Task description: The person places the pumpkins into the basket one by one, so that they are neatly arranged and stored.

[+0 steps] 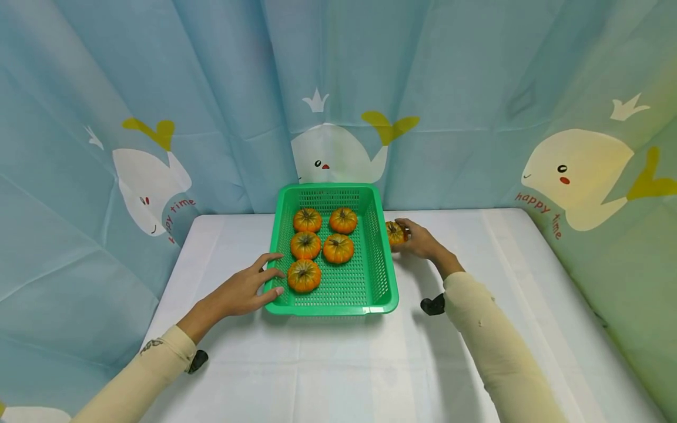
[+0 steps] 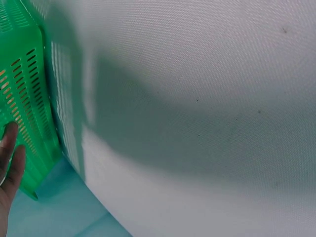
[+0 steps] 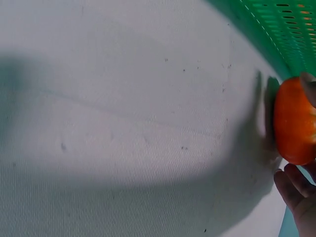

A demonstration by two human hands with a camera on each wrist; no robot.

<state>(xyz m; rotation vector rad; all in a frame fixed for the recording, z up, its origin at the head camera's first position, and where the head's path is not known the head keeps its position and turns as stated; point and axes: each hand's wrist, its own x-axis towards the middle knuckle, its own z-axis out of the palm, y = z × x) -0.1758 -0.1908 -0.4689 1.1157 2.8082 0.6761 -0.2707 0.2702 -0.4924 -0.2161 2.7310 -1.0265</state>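
Observation:
A green plastic basket (image 1: pixel 338 310) stands on the white table, with several small orange pumpkins inside, one of them (image 1: pixel 304 275) at the near left. My left hand (image 1: pixel 247 289) is at the basket's left rim, fingers spread and fairly straight, holding no pumpkin. In the left wrist view, fingers (image 2: pixel 15 163) show beside the slotted basket wall (image 2: pixel 24 94). Outside the basket's right wall, my right hand (image 1: pixel 418 239) has thumb and fingers around another pumpkin (image 1: pixel 394 233). That pumpkin (image 3: pixel 294 123) sits close to the wall in the right wrist view, where the hand is partly cut off.
A white cloth covers the table (image 1: pixel 328 370). Behind it and at both sides hangs a blue curtain (image 1: pixel 222 106) printed with whales. Dark objects (image 1: pixel 433 305) show by both wrists.

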